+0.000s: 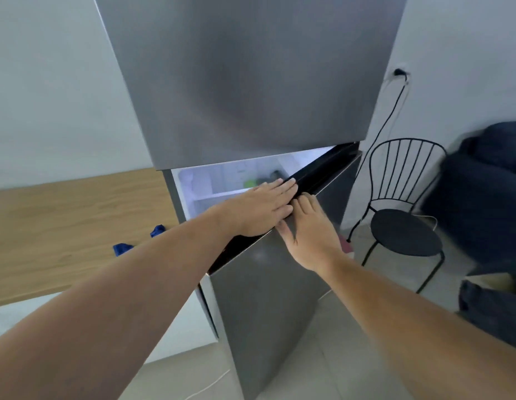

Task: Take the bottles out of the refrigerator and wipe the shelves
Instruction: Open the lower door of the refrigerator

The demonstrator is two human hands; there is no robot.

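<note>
A blue cloth (pixel 157 230) lies at the desk's (pixel 63 226) right edge, and beside it the refrigerator (pixel 251 82) has its lower door (pixel 265 298) ajar. On the lit shelf (pixel 222 194) inside sit blurred green and dark shapes (pixel 261 181), probably bottles. The left hand (pixel 256 212) lies flat, fingers straight, on the door's top edge, and the right hand (pixel 311 232) presses spread fingers on the door's face just beside it.

both arms reach forward (side by side), left grip (pixel 259 210) and right grip (pixel 313 233) flat, fingers straight.

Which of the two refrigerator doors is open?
The lower door, ajar, with left hand and right hand at its top edge; the lit inside shows. The upper door is shut.
</note>
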